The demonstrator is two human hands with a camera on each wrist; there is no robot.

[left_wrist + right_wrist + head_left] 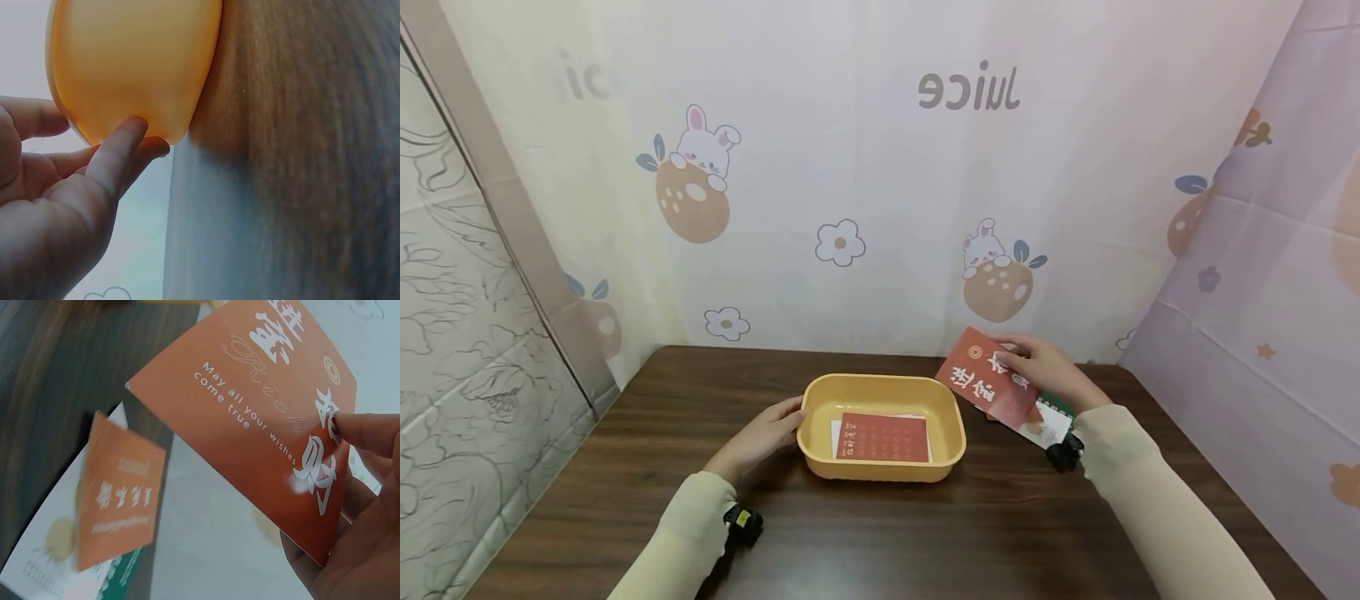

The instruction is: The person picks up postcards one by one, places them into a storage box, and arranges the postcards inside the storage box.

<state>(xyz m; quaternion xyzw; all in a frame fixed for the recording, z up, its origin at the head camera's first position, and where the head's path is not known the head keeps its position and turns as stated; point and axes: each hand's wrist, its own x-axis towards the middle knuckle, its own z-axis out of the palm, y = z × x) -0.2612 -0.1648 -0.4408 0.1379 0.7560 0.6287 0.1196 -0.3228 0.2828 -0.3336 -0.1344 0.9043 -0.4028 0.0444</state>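
Observation:
A yellow plastic basin [880, 472] stands on the table. My left hand [767, 433] holds its left end, with fingers against the outside wall [134, 56] and one reaching over the rim. In the basin lies a red card [887, 439] with pale writing, on top of a white sheet [835, 433]. To the right of the basin, my right hand [1037, 364] pinches a red greeting card [973, 375] by its edge, raised and tilted. The right wrist view shows its white characters and "May all your wishes come true"; thumb [369, 432] lies on its front.
Beneath the right hand is a small pile: an orange-red card [122, 494], a white card [47, 550] with a yellowish print, and something green [125, 575] with a zigzag edge. A printed curtain [880, 167] hangs behind the dark wooden table [880, 542].

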